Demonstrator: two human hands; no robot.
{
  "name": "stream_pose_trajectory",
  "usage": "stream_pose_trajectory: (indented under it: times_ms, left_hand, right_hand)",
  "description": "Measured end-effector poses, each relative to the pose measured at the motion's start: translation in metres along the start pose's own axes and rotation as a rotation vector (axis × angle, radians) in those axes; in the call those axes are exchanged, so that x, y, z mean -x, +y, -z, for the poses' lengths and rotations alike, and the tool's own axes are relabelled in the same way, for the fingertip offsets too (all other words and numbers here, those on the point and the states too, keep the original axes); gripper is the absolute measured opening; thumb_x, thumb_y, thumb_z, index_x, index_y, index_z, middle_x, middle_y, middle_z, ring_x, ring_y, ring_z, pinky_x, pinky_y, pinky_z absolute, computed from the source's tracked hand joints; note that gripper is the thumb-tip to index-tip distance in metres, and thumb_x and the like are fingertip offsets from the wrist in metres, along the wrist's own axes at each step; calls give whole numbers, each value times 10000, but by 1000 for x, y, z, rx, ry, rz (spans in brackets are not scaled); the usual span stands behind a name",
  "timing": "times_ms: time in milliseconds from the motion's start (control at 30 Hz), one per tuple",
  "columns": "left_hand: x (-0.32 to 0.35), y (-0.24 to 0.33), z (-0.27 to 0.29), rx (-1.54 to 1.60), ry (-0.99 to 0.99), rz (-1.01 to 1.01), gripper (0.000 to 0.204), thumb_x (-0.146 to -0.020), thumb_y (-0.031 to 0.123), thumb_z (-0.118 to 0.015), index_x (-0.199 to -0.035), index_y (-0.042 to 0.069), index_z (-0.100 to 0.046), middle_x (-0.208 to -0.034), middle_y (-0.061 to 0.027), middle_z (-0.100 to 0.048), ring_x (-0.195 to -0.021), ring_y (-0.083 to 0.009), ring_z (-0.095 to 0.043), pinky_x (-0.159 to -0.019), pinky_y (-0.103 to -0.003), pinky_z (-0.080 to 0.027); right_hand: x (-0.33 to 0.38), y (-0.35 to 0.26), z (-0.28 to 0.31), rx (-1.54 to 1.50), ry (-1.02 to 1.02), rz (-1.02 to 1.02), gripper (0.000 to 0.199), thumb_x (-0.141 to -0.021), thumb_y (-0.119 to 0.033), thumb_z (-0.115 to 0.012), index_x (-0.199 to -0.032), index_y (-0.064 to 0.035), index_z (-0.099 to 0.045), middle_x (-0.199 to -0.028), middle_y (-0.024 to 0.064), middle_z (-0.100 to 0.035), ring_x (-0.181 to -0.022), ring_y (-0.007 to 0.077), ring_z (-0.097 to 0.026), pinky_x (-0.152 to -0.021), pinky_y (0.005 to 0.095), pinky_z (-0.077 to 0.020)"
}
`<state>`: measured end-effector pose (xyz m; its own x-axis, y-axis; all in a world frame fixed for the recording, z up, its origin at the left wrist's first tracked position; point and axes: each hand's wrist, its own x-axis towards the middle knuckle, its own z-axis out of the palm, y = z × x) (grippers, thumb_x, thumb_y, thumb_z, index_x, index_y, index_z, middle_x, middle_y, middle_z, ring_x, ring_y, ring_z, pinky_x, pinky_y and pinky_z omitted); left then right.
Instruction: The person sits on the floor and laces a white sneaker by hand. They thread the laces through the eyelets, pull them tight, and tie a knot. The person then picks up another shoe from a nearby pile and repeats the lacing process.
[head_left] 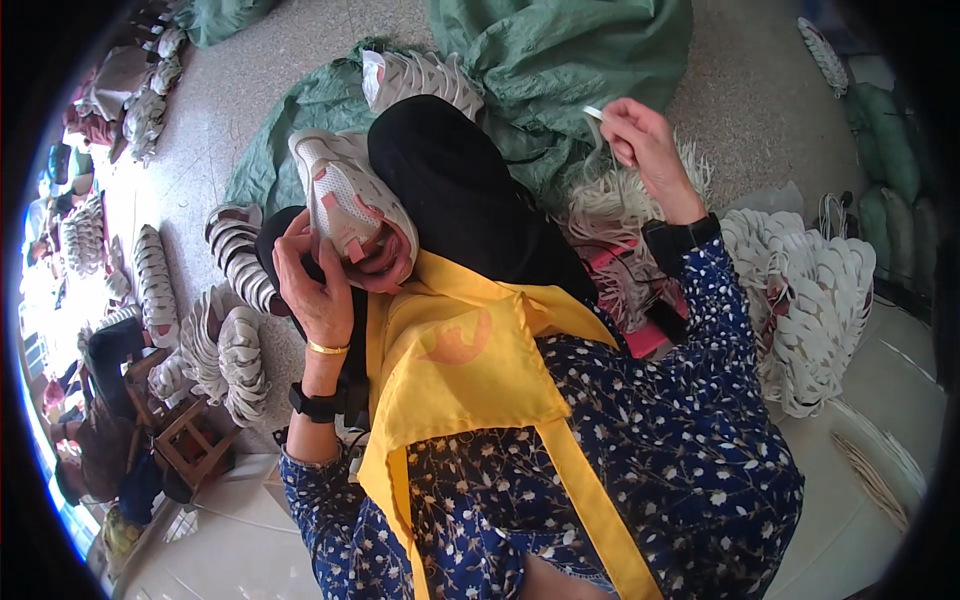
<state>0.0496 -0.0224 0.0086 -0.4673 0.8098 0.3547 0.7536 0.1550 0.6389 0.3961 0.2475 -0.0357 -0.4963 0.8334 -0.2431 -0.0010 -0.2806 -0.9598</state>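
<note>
A white mesh shoe upper (343, 190) with pink patches and a pinkish opening rests across my lap. My left hand (315, 285) is closed on its near left side, the thumb and part of the fingers hidden by the shoe. Out to the right, my right hand (645, 150) is raised with its fingers pinched. From them sticks the pale tip of what looks like a white shoelace (593, 112); the rest of it is hard to follow. Below this hand lies a loose heap of white laces (620, 205), partly on something pink.
Stacked white shoe uppers (805, 300) stand at my right; more stacks (240, 365) are on the floor at left. Green woven sacks (570, 70) lie beyond my knees, with another row of uppers (425, 80). A small wooden stool (190, 445) is at lower left.
</note>
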Motion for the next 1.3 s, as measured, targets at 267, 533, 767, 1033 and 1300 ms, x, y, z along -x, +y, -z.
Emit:
stream_pose_trajectory:
  times_ms: [267,533,767,1033,1300]
  left_hand:
    - [-46,7,27,51,91,-89,334,-880,-8,-664,-1209,-12,-605,-1069,-151,-629,-975,-302,-624,-850,-408,-531]
    - [-72,82,50,396,-93,-274,172,-1048,140,-525,-1131,-7,-561,-1309,-178,-565,-1088,-254,-577,-934,-365,-467]
    - [-55,56,51,675,-328,32,341,-1112,303,-479,-1066,0,-628,-914,-31,-552,-832,-122,-525,-738,-288,-454]
    - [-46,35,67,888,-313,222,365,-1120,328,-477,-1035,10,-636,-878,36,-544,-821,-55,-450,-731,-232,-399]
    - [-33,23,59,866,-377,323,346,-1122,299,-474,-1013,8,-627,-874,25,-605,-854,-61,-558,-797,-229,-465]
  right_hand:
    - [-12,-94,-143,136,-384,164,128,-1001,-165,-657,-990,-38,-651,-733,-22,-620,-514,-4,-451,-447,178,-325]
    - [28,-135,-244,308,-618,369,25,-968,-19,-653,-958,-3,-635,-780,-40,-636,-706,-5,-572,-597,194,-444]
    - [21,-126,-226,404,-502,407,36,-952,13,-639,-933,-8,-616,-763,-34,-620,-681,7,-564,-589,196,-438]
    - [-28,-71,-127,468,-182,315,82,-1029,-90,-604,-954,-59,-592,-703,-54,-550,-552,-9,-449,-468,175,-325]
    - [-51,-37,-70,692,-7,390,112,-1023,-83,-606,-932,-31,-565,-699,-27,-547,-584,43,-501,-506,238,-373]
